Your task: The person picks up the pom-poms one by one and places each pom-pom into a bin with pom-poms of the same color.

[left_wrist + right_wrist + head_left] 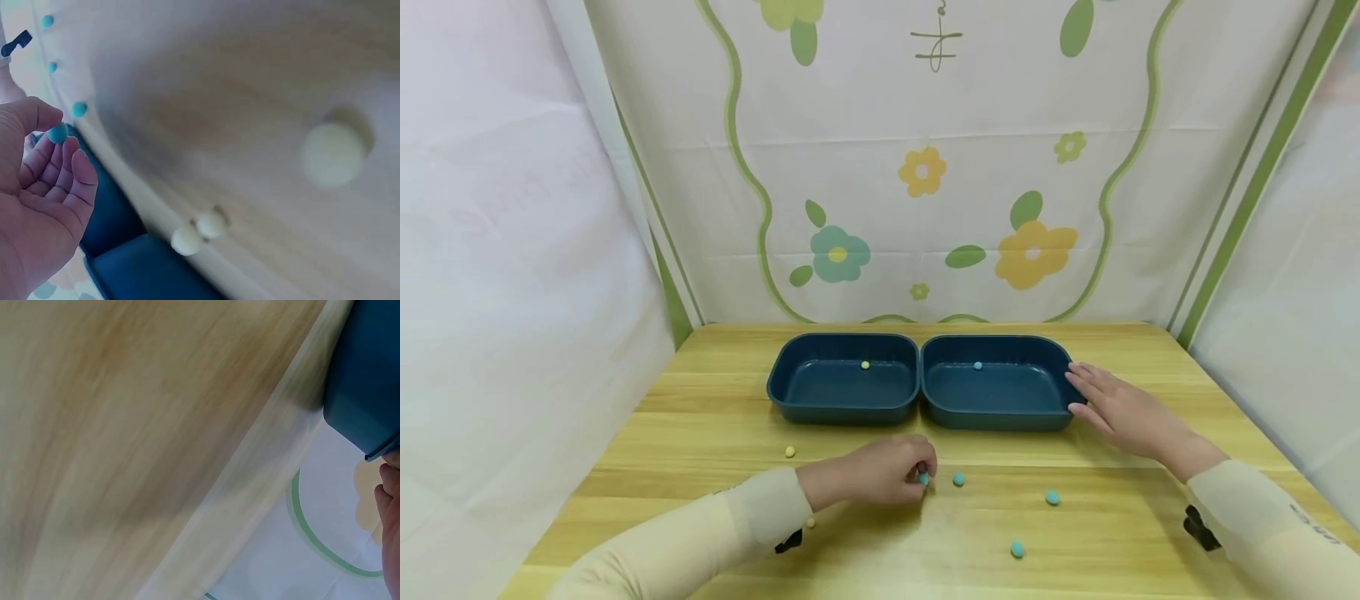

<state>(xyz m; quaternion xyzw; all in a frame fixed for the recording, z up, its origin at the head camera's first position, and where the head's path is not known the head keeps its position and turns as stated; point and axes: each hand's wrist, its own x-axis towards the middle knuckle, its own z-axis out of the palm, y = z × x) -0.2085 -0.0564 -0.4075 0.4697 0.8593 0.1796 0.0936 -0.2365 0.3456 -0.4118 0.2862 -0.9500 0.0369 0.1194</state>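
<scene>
Between thumb and fingertips my left hand [887, 471] pinches a small blue ball [57, 132], low over the table in front of the two trays. My right hand [1123, 412], fingers fairly straight, touches the right end of the right dark blue tray [1000, 422]. A blue ball [977, 366] lies inside that tray. The left dark blue tray [842, 414] stands against it and holds a pale yellow ball [865, 365]. Just right of my left hand is another blue ball [958, 480] on the table.
Two more blue balls, one nearer me [1017, 549] and one farther right [1052, 497], lie on the wooden table [700, 417]. Pale yellow balls [334, 155] lie around my left forearm. A flower-printed cloth [925, 108] hangs behind the table, with white cloth at both sides.
</scene>
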